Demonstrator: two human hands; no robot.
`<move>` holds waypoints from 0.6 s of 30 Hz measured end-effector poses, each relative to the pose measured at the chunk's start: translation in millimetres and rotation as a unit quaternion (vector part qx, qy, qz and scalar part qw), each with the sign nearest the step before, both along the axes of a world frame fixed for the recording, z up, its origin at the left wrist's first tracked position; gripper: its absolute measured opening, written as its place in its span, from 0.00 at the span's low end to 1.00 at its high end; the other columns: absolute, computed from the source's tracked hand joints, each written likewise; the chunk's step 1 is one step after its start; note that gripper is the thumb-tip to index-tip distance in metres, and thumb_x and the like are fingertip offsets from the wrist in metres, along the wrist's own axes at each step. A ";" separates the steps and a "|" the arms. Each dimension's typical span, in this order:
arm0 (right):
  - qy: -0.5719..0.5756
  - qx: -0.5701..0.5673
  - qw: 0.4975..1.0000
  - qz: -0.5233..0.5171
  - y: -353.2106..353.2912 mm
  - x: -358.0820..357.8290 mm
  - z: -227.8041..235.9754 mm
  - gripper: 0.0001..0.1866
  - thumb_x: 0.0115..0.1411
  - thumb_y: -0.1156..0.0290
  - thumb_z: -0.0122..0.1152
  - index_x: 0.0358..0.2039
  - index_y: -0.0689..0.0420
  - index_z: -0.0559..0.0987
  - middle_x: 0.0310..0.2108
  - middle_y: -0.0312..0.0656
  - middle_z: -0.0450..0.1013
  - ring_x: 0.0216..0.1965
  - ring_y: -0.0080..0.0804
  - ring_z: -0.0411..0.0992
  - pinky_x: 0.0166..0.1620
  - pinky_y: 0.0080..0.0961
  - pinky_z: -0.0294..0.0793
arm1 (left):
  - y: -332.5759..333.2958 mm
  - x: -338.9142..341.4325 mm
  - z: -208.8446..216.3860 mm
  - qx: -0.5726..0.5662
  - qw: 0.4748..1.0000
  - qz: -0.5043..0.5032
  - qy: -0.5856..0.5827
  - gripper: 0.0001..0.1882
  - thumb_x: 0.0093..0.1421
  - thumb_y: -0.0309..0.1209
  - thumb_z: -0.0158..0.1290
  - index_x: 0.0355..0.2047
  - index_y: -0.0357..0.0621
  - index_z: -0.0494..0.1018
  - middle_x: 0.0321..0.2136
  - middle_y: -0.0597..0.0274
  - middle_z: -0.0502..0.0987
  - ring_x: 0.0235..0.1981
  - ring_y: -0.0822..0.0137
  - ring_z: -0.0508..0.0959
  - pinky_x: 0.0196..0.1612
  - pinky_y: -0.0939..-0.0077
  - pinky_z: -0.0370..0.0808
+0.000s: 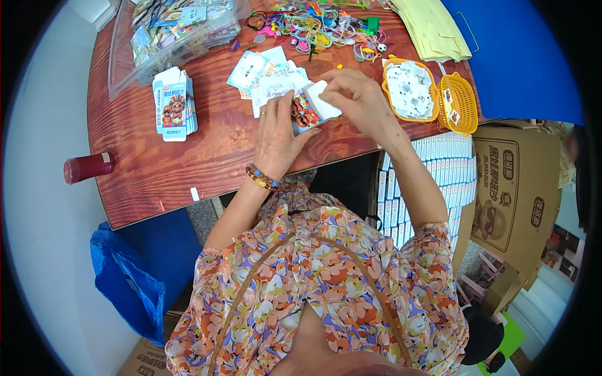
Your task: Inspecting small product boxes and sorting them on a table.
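Near the middle of the table, my left hand (276, 135) is closed around a small printed cardboard box (305, 115). White flaps stand up at the box's right end. My right hand (360, 100) bends its fingers in a pinch at the white flap (322, 101); whether anything else is between the fingertips is hidden. Just beyond the hands lie loose printed cards and sheets (251, 67), partly covered by my left hand. To the left rests a stack of flat light-blue cartons (175, 106) with a cartoon figure on top.
A clear plastic bin (135, 72) of packets stands far left. Tangled colourful trinkets (320, 34) lie at the back. On the right are an orange basket (385, 81) of small white packets, a yellow basket (467, 103) and rows of boxes (433, 182). A red bottle (88, 168) lies at the left edge.
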State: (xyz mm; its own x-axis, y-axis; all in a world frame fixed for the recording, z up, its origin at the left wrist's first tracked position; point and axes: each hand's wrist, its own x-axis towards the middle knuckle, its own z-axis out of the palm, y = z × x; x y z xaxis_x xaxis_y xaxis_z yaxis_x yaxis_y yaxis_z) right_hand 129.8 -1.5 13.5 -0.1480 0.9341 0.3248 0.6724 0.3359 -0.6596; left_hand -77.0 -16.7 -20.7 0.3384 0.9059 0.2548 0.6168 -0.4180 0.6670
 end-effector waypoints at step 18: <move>0.012 -0.219 0.967 -0.132 123.2 79.0 5.6 0.17 0.55 0.56 0.63 0.36 0.55 0.84 0.30 0.42 0.79 0.35 0.35 0.77 0.41 0.33 0.73 | 13.1 -35.3 -1.5 0.052 0.997 0.052 -0.003 0.44 0.43 0.38 0.72 0.58 0.40 0.64 0.46 0.47 0.70 0.47 0.46 0.74 0.48 0.57 0.74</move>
State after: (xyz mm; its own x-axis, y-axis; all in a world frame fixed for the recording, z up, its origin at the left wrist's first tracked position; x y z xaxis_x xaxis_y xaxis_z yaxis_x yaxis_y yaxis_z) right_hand 208.8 121.8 19.0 0.1177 0.9869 -0.1106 0.6789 -0.1612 -0.7163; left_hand -112.3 -3.6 -22.2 0.2417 0.9043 0.3518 0.6562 -0.4194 0.6274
